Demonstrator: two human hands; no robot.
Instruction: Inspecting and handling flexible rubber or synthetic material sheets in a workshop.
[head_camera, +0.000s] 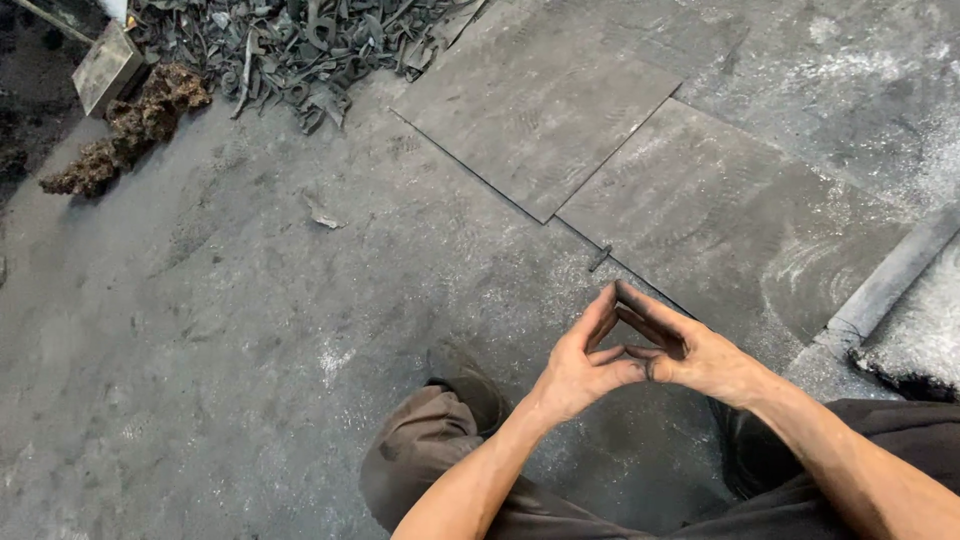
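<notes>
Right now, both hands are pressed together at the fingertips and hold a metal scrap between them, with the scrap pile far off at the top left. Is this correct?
Not quite. In the head view the left hand and right hand touch at the fingertips but hold nothing. The scrap pile does lie far off at the top left.

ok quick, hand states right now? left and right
Left hand: open, holds nothing, fingertips pressed against the right hand's.
Right hand: open, holds nothing, blackened fingers meeting the left's above the floor.

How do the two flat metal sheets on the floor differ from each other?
The far sheet lies clear of the hands; the near sheet runs close to the fingertips of the left hand and right hand. The near sheet carries a pale swirl mark; the far sheet looks evenly grey. Both lie flat, edges meeting.
</notes>
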